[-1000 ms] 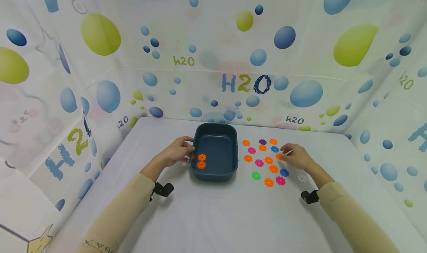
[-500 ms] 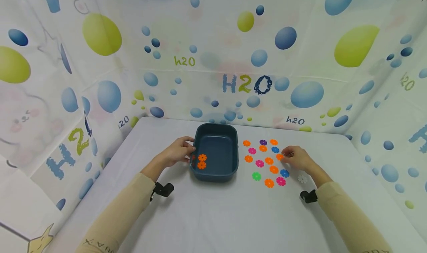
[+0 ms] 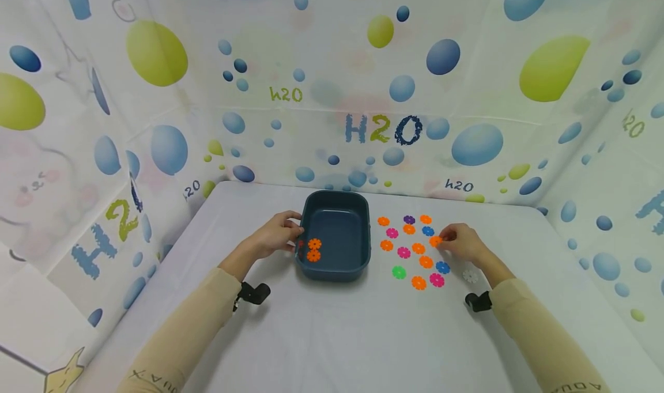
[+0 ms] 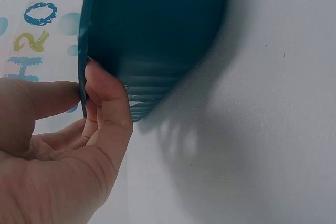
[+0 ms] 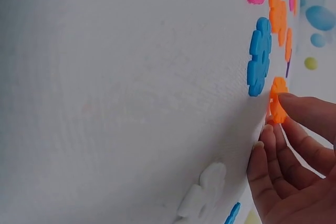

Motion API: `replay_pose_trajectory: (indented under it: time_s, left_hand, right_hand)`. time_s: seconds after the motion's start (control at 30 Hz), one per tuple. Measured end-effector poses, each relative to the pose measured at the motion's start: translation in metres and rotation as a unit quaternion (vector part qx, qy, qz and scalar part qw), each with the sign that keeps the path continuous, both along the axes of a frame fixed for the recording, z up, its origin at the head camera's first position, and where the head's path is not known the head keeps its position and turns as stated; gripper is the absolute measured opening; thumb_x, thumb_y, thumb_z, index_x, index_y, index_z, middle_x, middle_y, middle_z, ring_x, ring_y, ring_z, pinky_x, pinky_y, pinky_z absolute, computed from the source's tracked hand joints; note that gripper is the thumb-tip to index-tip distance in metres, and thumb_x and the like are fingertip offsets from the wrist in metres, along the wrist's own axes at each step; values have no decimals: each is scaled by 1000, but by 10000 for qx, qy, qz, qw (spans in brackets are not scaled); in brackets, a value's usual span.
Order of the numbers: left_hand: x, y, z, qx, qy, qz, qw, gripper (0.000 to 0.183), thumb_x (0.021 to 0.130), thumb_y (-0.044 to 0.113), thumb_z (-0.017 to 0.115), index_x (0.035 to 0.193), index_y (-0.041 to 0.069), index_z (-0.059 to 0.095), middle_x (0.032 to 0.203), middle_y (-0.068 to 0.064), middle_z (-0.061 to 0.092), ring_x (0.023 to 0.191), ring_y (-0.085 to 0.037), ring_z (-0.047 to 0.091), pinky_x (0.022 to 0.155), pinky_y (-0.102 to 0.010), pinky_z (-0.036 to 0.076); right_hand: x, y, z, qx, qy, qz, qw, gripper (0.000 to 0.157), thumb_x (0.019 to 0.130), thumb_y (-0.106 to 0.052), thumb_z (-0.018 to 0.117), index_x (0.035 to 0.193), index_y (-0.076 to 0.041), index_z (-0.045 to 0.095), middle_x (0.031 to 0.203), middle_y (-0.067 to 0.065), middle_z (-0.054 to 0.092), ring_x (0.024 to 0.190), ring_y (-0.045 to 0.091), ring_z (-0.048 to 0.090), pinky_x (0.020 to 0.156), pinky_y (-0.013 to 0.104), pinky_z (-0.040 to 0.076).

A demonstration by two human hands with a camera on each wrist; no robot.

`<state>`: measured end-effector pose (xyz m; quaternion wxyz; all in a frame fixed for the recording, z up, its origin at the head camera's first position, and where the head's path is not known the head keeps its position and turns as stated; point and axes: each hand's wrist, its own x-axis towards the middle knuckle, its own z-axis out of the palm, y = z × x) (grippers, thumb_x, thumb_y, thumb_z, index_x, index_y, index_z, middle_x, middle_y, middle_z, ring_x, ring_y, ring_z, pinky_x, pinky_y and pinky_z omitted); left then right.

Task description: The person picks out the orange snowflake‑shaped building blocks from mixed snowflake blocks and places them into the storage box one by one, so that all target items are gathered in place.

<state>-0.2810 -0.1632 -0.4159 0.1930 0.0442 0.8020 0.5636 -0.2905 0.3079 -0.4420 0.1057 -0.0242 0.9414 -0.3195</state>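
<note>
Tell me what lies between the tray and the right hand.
Head view: scattered flower pieces, some orange, some pink, lie between the tray and the right hand.

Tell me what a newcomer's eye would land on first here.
Probably the bright scatter of flower-shaped pieces on the white table, where the right hand pinches an orange piece. Next, the dark blue bin left of them, its left rim gripped by the left hand. Behind stands a spotted backdrop lettered H2O.

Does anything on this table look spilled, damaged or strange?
Nothing looks spilled or damaged. Only the white flower piece stands out slightly: it lies on white cloth, so it almost disappears, unlike the orange piece the right hand pinches.
</note>
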Motion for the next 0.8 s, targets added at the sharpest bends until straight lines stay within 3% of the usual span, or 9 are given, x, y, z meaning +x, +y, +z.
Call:
replay_pose_trajectory:
  time_s: [0.37,0.6,0.8]
  left_hand:
    - [1,0,0,32,0,28,10000,48,107,9,50,152,-1,35,123,-26,53,100,-34,60,78,-35,59]
    - [2,1,-2,52,-5,5,10000,47,107,8,50,151,-2,34,126,-30,52,99,-35,60,77,-34,59]
    - [1,1,-2,70,23,-7,10000,47,108,8,49,151,-2,34,127,-30,51,102,-38,60,76,-33,59]
  right_hand:
    - [4,2,2,-387,106,-185,9990,28,100,-15,66,116,7,64,102,18,66,87,25,59,77,28,54]
    - [7,0,7,-735,93,-204,9970,27,102,-16,65,118,6,64,105,17,68,88,24,64,85,32,57]
    - [10,-12,21,-1017,293,-35,9944,26,103,-16,63,119,5,63,106,17,71,91,26,69,89,33,57]
